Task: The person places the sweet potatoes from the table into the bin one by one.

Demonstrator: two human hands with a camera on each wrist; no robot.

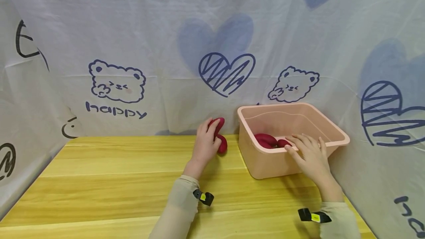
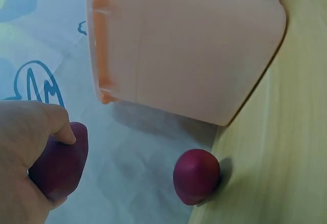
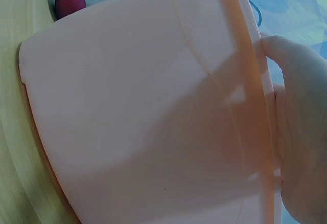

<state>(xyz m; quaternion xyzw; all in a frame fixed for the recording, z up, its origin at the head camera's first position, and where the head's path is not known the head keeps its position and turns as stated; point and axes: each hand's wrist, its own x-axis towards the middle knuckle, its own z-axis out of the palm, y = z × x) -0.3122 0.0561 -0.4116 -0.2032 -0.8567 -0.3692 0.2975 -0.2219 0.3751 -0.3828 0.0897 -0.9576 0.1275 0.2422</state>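
Left grip (image 1: pixel 206 141) was curled round a dark red rounded piece (image 2: pixel 64 165), thumb on one side and fingers on the other, and held it raised off the table (image 1: pixel 109 176), near the hanging cloth (image 1: pixel 166 47). Below it, well apart in the left wrist view, a second dark red piece (image 2: pixel 196 177) lay on the table, beside the left wall of a pink bin (image 1: pixel 275 165) but not touching it.

Right grip (image 1: pixel 310 156) was spread rather wide, its fingers lightly bent and reaching over the bin's near rim at the right, with the thumb at the rim. Whether its fingertips touched anything inside I could not tell.

More dark red pieces (image 1: pixel 265 140) lay in the bin, toward its near left, partly hidden by the near wall; a smaller visible end showed just beside the right thumb. The bin stood upright on the wood-grained table. Behind, the pale cloth bore blue hearts, two bear drawings and the word "happy". Both beige sleeves (image 1: pixel 180 200) had black bands (image 1: pixel 203 197) with yellow patches close by the wrists.
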